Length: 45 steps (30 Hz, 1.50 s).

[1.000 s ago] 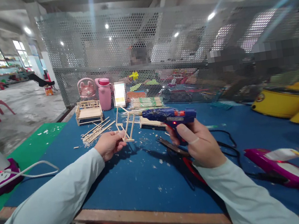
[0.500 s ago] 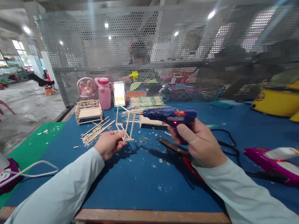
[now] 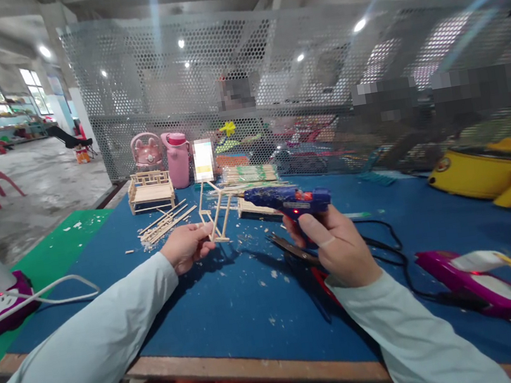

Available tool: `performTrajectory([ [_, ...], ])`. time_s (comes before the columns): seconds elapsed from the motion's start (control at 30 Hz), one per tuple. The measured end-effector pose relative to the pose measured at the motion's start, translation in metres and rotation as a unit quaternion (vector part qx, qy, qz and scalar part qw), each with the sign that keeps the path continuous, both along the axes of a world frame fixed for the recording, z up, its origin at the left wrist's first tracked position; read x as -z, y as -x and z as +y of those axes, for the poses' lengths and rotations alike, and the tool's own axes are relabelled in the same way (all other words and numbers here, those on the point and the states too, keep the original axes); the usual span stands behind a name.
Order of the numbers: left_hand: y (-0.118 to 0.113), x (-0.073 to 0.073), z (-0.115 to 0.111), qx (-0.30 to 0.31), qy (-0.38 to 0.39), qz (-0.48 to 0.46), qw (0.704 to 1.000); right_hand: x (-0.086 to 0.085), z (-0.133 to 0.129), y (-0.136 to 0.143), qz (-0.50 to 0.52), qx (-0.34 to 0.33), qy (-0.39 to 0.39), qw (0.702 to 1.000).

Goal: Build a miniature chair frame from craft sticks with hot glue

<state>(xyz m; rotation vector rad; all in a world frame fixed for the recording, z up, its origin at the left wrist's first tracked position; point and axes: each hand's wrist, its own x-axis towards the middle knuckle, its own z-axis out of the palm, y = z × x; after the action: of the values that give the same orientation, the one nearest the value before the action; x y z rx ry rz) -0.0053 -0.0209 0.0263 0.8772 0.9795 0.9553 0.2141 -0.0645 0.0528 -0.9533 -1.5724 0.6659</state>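
Observation:
My left hand [image 3: 187,246] pinches the lower end of a small frame of thin wooden sticks [image 3: 223,217], held up over the blue table. Wrapped round the handle of a blue hot glue gun [image 3: 286,201] is my right hand [image 3: 340,243]. The gun's nozzle points left and comes close to the stick frame's upper right side; I cannot tell whether they touch. A red light glows on the gun. Pliers [image 3: 296,251] with a red handle lie under my right hand, partly hidden. Behind the gun is a low wooden stick piece [image 3: 258,209], mostly covered.
A miniature wooden bench [image 3: 151,193] and loose sticks [image 3: 164,225] lie at the back left. Beyond stand a pink flask [image 3: 178,164] and a bright phone screen [image 3: 203,161]. A yellow pot [image 3: 483,175] and purple power strip [image 3: 475,280] are on the right. Perforated mesh [image 3: 145,93] borders the back.
My right hand and the glue gun have shifted slightly to the left, bringing the nozzle nearer the stick frame. My left hand holds the frame almost still.

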Motion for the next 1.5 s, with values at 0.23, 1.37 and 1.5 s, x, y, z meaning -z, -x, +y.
performTrajectory([
  [0.23,-0.001,-0.003,-0.003,-0.006,-0.04,0.051,0.998,-0.003,0.002,-0.001,0.06,-0.016,0.051,0.997],
  [1.37,0.035,0.005,0.018,-0.297,-0.646,0.411,0.571,-0.011,-0.021,-0.022,-0.14,-0.106,0.175,0.969],
  [1.5,0.034,0.005,0.018,-0.294,-0.626,0.41,0.594,-0.01,-0.02,-0.021,-0.123,-0.096,0.173,0.972],
])
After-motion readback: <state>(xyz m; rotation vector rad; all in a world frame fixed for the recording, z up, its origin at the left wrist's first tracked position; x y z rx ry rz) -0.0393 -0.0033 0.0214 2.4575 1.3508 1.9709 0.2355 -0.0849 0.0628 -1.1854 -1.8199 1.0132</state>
